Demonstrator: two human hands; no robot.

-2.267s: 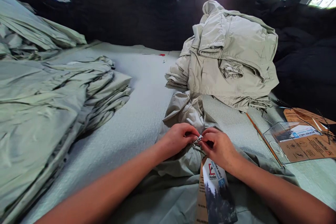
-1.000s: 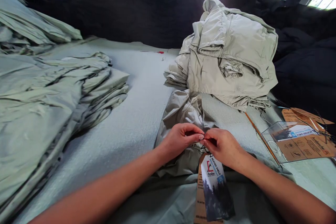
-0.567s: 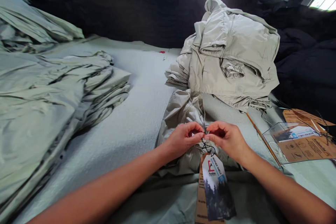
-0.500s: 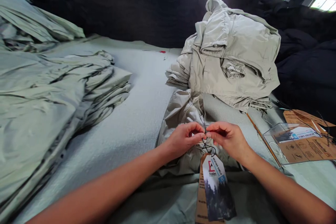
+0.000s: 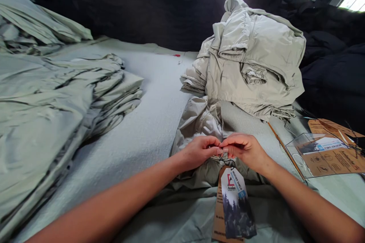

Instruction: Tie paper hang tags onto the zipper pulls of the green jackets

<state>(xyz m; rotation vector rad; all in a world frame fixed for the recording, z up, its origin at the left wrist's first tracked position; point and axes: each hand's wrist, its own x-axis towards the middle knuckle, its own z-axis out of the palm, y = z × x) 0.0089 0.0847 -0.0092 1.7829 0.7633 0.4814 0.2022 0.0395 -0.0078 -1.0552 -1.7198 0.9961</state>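
Closed in since the last view, my left hand point(image 5: 198, 152) and right hand point(image 5: 244, 151) now meet at the fingertips. Past them sits a pile of folded khaki garments point(image 5: 253, 60); beneath them, a crumpled khaki garment point(image 5: 199, 121). Both hands are curled nearly shut, but I cannot tell whether they grip the dark cord point(image 5: 227, 163) above the hanging paper tags point(image 5: 236, 203).

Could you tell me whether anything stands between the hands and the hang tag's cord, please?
Nothing visible does: the left hand and right hand meet at the cord, and the bunched cloth lies beneath them.
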